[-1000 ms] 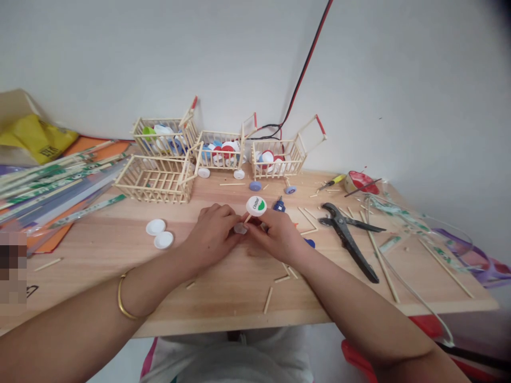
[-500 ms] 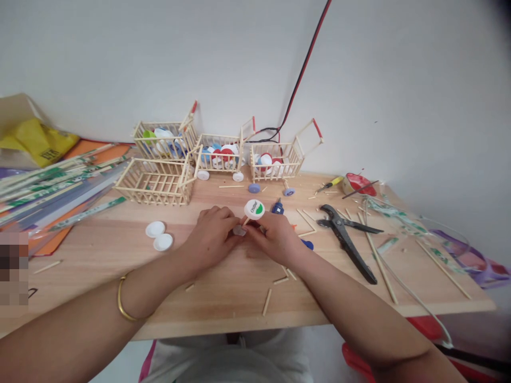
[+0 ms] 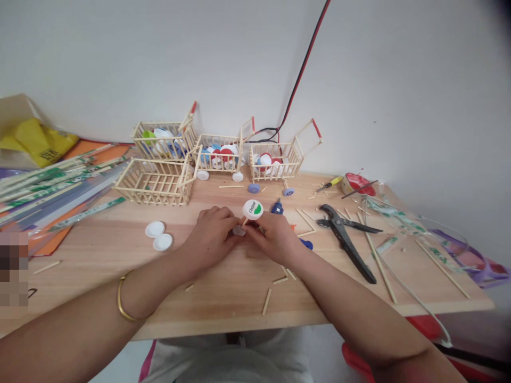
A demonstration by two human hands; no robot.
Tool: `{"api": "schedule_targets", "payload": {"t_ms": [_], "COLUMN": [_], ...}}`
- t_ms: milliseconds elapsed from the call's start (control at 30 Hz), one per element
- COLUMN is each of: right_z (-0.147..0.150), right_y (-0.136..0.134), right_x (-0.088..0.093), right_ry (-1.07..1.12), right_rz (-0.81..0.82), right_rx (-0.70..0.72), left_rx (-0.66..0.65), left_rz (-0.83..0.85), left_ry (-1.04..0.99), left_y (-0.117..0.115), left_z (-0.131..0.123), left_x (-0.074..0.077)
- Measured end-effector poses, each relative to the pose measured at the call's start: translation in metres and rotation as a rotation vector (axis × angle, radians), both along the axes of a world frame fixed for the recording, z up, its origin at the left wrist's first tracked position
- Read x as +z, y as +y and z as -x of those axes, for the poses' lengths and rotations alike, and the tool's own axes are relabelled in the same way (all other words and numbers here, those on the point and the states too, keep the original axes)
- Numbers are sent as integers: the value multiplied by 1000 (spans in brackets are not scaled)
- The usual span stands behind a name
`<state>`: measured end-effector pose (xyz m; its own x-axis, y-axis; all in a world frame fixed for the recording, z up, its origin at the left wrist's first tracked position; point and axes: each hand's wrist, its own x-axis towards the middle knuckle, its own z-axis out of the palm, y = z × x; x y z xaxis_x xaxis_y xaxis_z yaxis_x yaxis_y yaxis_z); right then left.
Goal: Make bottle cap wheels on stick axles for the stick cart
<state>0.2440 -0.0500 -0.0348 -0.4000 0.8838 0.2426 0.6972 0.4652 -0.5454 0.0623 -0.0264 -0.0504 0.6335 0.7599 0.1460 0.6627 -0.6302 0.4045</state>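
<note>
A white bottle cap (image 3: 253,209) with a green mark and dark print sits on the end of a short wooden stick (image 3: 246,221). My right hand (image 3: 277,236) is closed, pinching that stick between thumb and fingers. Close against it, my left hand (image 3: 213,234) is closed on a second whitish cap (image 3: 239,230), which shows only in part between the fingertips. Two white caps (image 3: 155,229) lie open side up on the table, left of my left hand. Behind my right hand lies a blue glue gun (image 3: 277,207), partly hidden by the hand.
Small stick-built carts (image 3: 223,154) holding caps stand along the wall, with a stick basket (image 3: 154,181) in front. Black pliers (image 3: 347,244), a yellow-handled knife (image 3: 331,183) and loose sticks lie right. Packaged sticks (image 3: 59,175) pile up left. A white cord (image 3: 415,295) crosses the right edge.
The printed cap on the stick has shifted very slightly to the left. Both hands keep nearly the same place and grip.
</note>
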Motion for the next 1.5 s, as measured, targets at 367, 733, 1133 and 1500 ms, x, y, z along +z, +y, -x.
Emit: {"api": "schedule_targets", "payload": {"t_ms": [367, 733, 1133, 1500], "right_z": [0, -1, -1, 1], "right_y": [0, 0, 1, 1], "right_x": [0, -2, 0, -2], "right_ry": [22, 17, 10, -6], "right_rz": [5, -6, -23, -35], "right_rx": [0, 6, 7, 11], "left_rx": [-1, -2, -1, 2], "left_rz": [6, 6, 13, 12], "left_ry": [-15, -12, -20, -10], "left_y": [1, 2, 1, 1], "left_z": [0, 0, 0, -1], "left_x": [-3, -2, -1, -1]}}
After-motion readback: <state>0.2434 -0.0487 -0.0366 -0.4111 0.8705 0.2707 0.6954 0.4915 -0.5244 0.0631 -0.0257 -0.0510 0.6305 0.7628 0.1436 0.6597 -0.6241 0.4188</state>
